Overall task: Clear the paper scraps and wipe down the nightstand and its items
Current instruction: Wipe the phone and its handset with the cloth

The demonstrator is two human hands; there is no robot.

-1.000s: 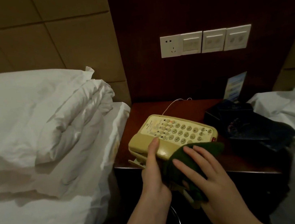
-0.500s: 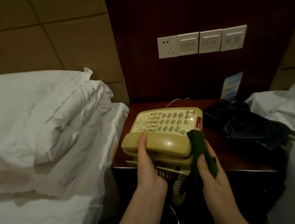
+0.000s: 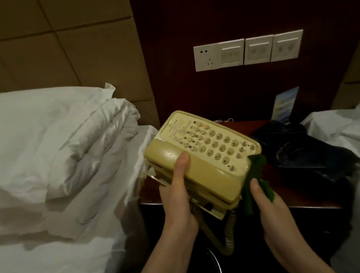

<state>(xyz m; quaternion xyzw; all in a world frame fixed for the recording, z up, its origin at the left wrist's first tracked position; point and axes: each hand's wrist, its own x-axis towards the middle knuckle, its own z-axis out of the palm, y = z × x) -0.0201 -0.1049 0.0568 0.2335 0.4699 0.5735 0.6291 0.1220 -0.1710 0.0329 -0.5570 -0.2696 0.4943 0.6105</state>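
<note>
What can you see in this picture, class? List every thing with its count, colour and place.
telephone: one, beige, held tilted above the nightstand
cloth: one, green, against the telephone's right end
nightstand: one, dark red wood, between two beds
coiled cord: one, beige, hanging below the telephone
wall plates: four, white, above the nightstand
card: one, blue, at the back
pillows: white, left
left hand: grips the telephone
right hand: holds the cloth

White bedding (image 3: 45, 155) is piled on the left bed; a socket and three switches (image 3: 249, 51) are mounted on the dark wall panel (image 3: 248, 6).
</note>
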